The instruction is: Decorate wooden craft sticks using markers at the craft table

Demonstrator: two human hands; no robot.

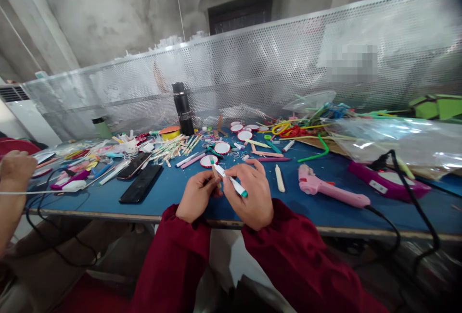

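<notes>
Both hands are close together over the front edge of the blue table. My right hand (pixel 250 193) is closed around a white marker (pixel 235 185) with a green end, which slants up and left. My left hand (pixel 198 193) pinches a thin, light-brown stick (pixel 215 172) upright at the marker's upper end; fingers partly hide it. A small teal patch shows just above the stick, and I cannot tell what it belongs to. Behind the hands lie round white discs with red rims (pixel 222 147). A cream-coloured crayon-like stick (pixel 279 178) lies to the right of my right hand.
At right are a pink glue gun (pixel 334 192) and a purple box (pixel 390 183) with black cables. Phones (pixel 140 185), wooden sticks (pixel 173 149) and a black bottle (pixel 183 108) stand or lie left of centre. Another person's hand (pixel 16 169) is at far left.
</notes>
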